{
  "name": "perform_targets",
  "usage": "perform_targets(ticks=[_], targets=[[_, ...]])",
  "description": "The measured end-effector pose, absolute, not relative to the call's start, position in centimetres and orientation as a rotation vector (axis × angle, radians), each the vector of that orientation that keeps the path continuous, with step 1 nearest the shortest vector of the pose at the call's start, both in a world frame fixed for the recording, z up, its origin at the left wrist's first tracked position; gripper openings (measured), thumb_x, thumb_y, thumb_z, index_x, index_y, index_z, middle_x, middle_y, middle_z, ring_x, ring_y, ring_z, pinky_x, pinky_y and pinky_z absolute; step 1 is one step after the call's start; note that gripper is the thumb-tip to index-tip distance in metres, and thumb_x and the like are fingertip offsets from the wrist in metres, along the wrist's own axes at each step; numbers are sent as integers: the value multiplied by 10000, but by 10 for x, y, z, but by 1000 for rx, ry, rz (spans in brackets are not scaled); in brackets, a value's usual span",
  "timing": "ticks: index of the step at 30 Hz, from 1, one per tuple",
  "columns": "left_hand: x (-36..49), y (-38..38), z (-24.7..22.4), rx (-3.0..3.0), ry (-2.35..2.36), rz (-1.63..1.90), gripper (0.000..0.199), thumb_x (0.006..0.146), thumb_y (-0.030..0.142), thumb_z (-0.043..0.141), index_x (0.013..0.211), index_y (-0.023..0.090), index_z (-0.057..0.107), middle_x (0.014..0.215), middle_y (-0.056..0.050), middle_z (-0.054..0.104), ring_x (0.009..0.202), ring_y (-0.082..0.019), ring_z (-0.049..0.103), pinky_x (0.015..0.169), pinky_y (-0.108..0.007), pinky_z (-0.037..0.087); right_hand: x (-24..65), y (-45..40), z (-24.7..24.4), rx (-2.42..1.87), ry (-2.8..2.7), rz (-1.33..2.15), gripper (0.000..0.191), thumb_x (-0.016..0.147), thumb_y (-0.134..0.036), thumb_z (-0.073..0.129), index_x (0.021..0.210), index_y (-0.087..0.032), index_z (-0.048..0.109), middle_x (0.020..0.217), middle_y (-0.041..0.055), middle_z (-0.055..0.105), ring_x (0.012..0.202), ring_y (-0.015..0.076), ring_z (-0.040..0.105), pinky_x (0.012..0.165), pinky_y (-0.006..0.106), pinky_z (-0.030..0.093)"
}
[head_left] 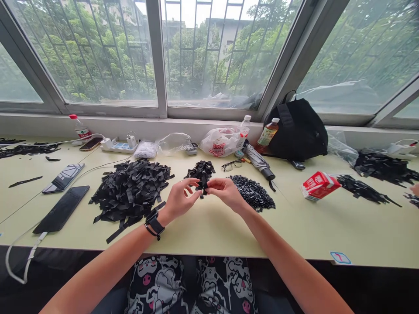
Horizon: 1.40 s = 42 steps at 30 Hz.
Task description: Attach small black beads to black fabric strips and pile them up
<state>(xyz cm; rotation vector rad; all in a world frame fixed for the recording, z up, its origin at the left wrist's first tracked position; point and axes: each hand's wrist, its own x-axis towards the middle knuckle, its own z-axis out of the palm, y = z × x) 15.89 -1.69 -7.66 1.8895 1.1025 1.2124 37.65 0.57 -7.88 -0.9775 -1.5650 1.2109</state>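
Note:
Over the table, my left hand [181, 198] and my right hand [225, 192] meet at a short black strip [203, 188]. Thumb and fingers of the right hand pinch it from the right. From the left, the left hand's fingers curl in and hold its other side; the exact contact is small and partly hidden. Just behind my hands lies a small heap of black pieces [204, 168]. To the left spreads a large pile of cut black strips [132, 192]. By my right hand is a heap of small shiny black parts [253, 192].
Left on the table [294, 231] lie a phone [63, 178] and a cabled black slab [62, 209]. Glasses [233, 165], a folded umbrella [258, 160], bottles and a black backpack [299, 131] stand behind. A red carton [320, 186] and more black strips [363, 188] are right.

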Motion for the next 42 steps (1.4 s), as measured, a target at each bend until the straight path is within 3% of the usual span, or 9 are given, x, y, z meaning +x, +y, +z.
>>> perform_targets(ticks=[2, 4, 7, 14, 22, 26, 31, 36, 42], targets=[[159, -18, -76, 1939, 1160, 1248, 320, 890, 350, 716, 1192, 243, 718, 1112, -70, 763, 745, -175, 650, 661, -296, 498, 378, 9, -83, -1015, -1597, 1060, 401, 797, -397, 824, 1156, -228, 768, 1149, 97, 773, 1076, 295, 723, 1017, 491, 555], [157, -18, -73, 1975, 1229, 1290, 268, 901, 343, 699, 1152, 251, 727, 1064, -56, 772, 735, -181, 642, 668, -299, 474, 380, 10, -86, -1034, -1717, 919, 567, 827, -352, 790, 1377, -290, 665, 1438, 84, 643, 1373, 321, 565, 1187, 529, 414], [148, -18, -62, 2019, 1457, 1285, 218, 910, 356, 679, 1104, 270, 730, 964, -35, 782, 732, -202, 652, 666, -301, 429, 384, 10, -88, -1056, -1888, 780, 654, 846, -291, 753, 1476, -327, 580, 1605, 55, 469, 1531, 322, 359, 1277, 538, 247], [62, -24, -20, 2171, 2187, 888, 204, 922, 431, 604, 925, 267, 726, 917, -51, 780, 797, -275, 680, 648, -322, 348, 395, 15, -85, -1056, -1956, 617, 453, 898, -290, 679, 1351, -311, 684, 1357, 69, 685, 1264, 301, 625, 1166, 531, 416], [-3, -21, -25, 2042, 2358, 301, 243, 832, 439, 620, 847, 230, 744, 939, -105, 779, 823, -292, 686, 655, -329, 402, 403, 19, -76, -1116, -1991, 350, 288, 930, -290, 610, 1189, -275, 736, 1212, 82, 702, 1146, 277, 645, 1076, 452, 461], [-9, -22, -23, 2060, 2308, 437, 195, 816, 392, 626, 814, 236, 742, 902, -84, 785, 808, -276, 683, 630, -316, 395, 438, 31, -73, -1275, -1842, 125, 245, 921, -274, 562, 1069, -232, 753, 1166, 113, 705, 1119, 291, 635, 1028, 435, 465], [-1, -27, 0, 2090, 2036, 881, 273, 837, 492, 673, 813, 226, 725, 695, -29, 721, 639, -212, 630, 619, -306, 440, 487, 47, -83, -1564, -1805, -3, 231, 872, -285, 563, 946, -197, 764, 984, 119, 739, 940, 297, 643, 921, 436, 478], [47, -28, 9, 1828, 1357, 1124, 309, 820, 475, 765, 970, 207, 734, 909, -54, 779, 844, -222, 733, 785, -321, 578, 483, 52, -93, -1582, -1985, -20, 233, 882, -245, 571, 971, -195, 779, 1019, 112, 751, 990, 291, 631, 964, 416, 450], [116, -15, -22, 1669, 931, 1065, 319, 803, 394, 815, 1048, 192, 784, 1034, -95, 782, 911, -233, 737, 818, -333, 583, 456, 55, -97, -1638, -2118, -68, 229, 917, -221, 577, 989, -220, 794, 1032, 104, 742, 1044, 300, 585, 921, 400, 435]])
